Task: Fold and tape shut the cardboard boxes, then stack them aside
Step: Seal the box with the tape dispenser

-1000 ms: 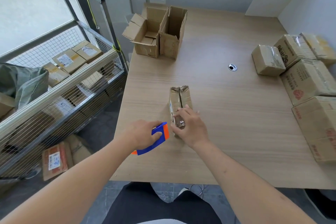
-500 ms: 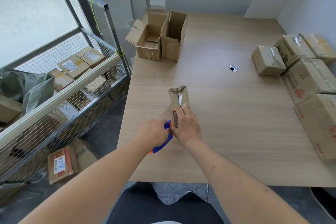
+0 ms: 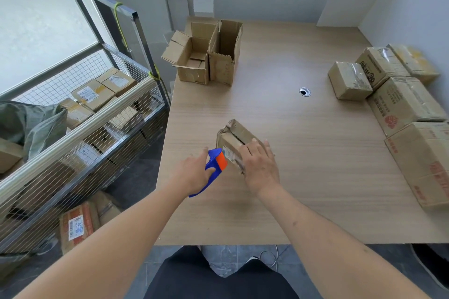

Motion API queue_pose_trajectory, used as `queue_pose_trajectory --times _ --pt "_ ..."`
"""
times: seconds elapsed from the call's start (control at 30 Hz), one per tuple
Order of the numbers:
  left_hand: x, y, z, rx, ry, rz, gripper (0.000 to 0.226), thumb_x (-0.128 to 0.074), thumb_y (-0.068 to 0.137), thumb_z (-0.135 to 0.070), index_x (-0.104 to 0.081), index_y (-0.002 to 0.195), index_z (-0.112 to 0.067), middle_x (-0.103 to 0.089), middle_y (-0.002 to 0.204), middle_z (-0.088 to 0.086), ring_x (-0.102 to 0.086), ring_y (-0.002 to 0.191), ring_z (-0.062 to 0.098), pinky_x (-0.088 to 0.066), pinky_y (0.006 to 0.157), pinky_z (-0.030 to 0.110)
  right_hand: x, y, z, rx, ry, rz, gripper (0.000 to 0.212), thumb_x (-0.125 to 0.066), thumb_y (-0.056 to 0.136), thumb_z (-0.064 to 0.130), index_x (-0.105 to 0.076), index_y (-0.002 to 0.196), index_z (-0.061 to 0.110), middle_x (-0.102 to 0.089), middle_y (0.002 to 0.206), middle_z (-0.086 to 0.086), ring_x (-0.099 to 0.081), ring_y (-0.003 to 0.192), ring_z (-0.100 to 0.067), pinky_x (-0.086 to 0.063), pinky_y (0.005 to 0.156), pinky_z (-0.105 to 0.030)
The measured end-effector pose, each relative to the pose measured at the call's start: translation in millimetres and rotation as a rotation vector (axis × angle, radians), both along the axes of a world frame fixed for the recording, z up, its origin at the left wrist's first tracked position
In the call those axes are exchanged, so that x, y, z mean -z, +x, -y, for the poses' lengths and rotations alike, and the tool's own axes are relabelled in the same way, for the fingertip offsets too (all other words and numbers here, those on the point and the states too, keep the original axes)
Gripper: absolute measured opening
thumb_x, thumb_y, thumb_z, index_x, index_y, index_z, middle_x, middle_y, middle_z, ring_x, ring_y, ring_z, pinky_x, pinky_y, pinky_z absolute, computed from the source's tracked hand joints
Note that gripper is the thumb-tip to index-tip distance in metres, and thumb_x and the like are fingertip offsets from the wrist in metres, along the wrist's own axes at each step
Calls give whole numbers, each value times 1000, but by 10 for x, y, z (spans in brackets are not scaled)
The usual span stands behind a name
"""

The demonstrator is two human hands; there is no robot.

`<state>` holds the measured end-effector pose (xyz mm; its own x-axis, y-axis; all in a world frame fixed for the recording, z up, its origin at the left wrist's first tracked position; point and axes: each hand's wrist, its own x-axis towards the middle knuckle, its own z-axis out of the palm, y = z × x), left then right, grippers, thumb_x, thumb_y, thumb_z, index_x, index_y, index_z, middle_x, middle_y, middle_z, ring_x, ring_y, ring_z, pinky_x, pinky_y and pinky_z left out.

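Note:
A small cardboard box [image 3: 237,135] lies on the wooden table [image 3: 303,177] just ahead of me, its top flaps folded together with a seam showing. My right hand [image 3: 260,165] rests on its near end, fingers curled over the top edge. My left hand [image 3: 194,173] grips a blue and orange tape dispenser [image 3: 215,165], whose orange end touches the box's left near side. Two open, unsealed boxes [image 3: 209,58] stand at the table's far left.
Several taped boxes [image 3: 398,102] are stacked along the table's right edge by the wall. A cable hole [image 3: 304,92] sits mid-table. Left of the table a wire cage cart [image 3: 80,114] holds labelled parcels; another parcel [image 3: 77,223] lies on the floor.
The small box has been turned from pointing straight away to lying diagonally. The dispenser has come up against its left side, and my right hand has shifted with the box.

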<state>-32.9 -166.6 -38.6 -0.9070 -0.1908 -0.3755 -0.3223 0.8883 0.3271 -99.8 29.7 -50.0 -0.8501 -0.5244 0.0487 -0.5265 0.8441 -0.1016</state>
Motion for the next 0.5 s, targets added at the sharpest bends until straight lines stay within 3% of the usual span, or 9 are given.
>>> queue_pose_trajectory --times 0.1,0.2,0.27,0.4,0.5 --pt "-53 89 189 31 79 15 69 -56 102 -39 -19 160 -27 -56 117 10 -57 102 27 -47 90 39 -99 -72 -123 -32 30 4 60 -75 66 -8 -58 119 15 -61 118 -8 -55 126 -33 -33 119 -44" --pt "-112 166 376 55 188 -58 65 -63 98 -31 -32 154 -39 -53 110 1 -56 97 21 -46 89 37 -167 -140 -183 1 69 -9 69 -81 60 -7 -56 117 22 -55 100 -3 -60 95 -29 -47 93 -38" --pt "-145 186 489 63 276 -106 64 -67 96 -26 -38 149 -45 -52 114 -4 -55 105 19 -45 92 36 -148 -164 -204 3 55 11 80 -82 58 -7 -58 125 29 -50 94 -3 -56 85 -27 -49 84 -38" --pt "-242 182 644 85 416 -210 70 -77 87 -18 -45 139 -53 -52 129 -16 -52 117 13 -45 100 37 -128 -156 -165 -17 1 63 64 -63 74 -6 -61 126 33 -46 105 -2 -51 97 -27 -46 90 -38" --pt "-356 157 702 131 438 -267 72 -78 86 -12 -48 137 -53 -52 132 -17 -54 118 12 -46 98 36 -149 -90 -54 52 -86 124 29 -57 84 18 -60 110 30 -43 108 0 -48 108 -26 -37 104 -41"
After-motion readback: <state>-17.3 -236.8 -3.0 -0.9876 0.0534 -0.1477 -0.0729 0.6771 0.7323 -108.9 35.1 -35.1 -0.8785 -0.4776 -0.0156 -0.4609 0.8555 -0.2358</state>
